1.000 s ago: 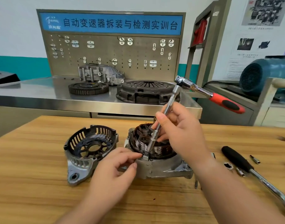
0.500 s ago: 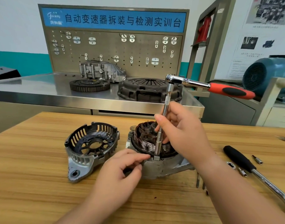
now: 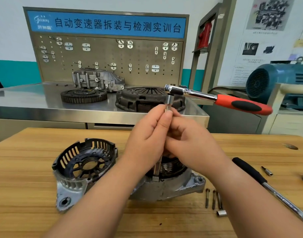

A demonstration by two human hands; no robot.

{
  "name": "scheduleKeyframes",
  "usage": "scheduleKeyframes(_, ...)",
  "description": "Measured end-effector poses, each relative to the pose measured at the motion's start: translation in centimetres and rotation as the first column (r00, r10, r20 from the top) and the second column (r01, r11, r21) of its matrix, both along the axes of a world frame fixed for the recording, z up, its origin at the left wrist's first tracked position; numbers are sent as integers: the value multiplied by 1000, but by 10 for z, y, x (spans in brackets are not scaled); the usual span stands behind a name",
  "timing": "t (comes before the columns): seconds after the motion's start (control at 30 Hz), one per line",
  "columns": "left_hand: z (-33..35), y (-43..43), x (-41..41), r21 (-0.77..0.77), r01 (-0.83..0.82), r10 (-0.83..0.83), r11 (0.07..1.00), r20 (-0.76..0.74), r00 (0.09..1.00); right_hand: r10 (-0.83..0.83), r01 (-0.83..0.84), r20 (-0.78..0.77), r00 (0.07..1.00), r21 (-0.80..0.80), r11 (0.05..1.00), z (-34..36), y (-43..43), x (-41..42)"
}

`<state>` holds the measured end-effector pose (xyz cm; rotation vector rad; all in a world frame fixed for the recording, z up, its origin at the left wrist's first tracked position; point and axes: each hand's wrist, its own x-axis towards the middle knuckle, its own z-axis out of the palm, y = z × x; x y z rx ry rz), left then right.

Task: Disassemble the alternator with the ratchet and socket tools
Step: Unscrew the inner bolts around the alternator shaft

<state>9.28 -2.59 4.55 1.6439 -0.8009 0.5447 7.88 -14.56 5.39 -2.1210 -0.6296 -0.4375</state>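
The alternator body with its copper stator windings stands on the wooden table. A long silver extension bar rises upright from its front rim to a ratchet with a red and black handle that points right. My left hand and my right hand both grip the bar's upper part, fingers curled round it. The removed black and silver end cover lies to the left of the body.
Three loose bolts and a small socket lie right of the alternator. A black-handled breaker bar and a bit lie further right. Behind stands a steel bench with a clutch plate, flywheel and gearbox housing.
My left hand has left the alternator body and moved up to the extension bar beside my right hand. The ratchet handle has swung round towards the right.
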Motion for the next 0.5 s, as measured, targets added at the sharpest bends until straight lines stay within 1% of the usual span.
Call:
scheduleKeyframes(0.03,-2,-2,2,-15,0,0,1000,22,1000,-21,22,13,1000,-58,998,2,0,-1)
scheduleKeyframes(0.1,-6,-4,5,-84,45,-44,995,15,999,-79,80,12,997,-204,976,9,-3,-3)
scheduleKeyframes(0.17,-10,-6,4,-188,135,-144,973,-35,989,-115,90,-52,992,-351,932,23,-7,-8)
scheduleKeyframes(0.23,-12,-6,3,-329,265,-307,907,-83,948,-156,88,-115,981,-455,886,39,-16,-12)
scheduleKeyframes(0.27,-12,-5,2,-399,313,-375,862,-87,923,-174,98,-127,977,-459,883,46,-20,-14)
scheduleKeyframes(0.3,-13,-5,2,-449,330,-408,830,-86,909,-181,118,-120,976,-410,904,50,-22,-14)
scheduleKeyframes(0.33,-13,-4,2,-476,320,-407,819,-88,909,-185,149,-92,978,-310,939,51,-23,-13)
scheduleKeyframes(0.4,-15,-5,2,-493,285,-381,822,-103,919,-172,171,-38,984,-33,985,49,-21,-9)
scheduleKeyframes(0.47,-15,-8,-1,-485,301,-403,821,-119,907,-94,96,-21,995,215,972,43,-16,-4)
scheduleKeyframes(0.5,-15,-9,-3,-478,319,-424,818,-126,897,-26,30,-19,999,320,947,39,-13,0)
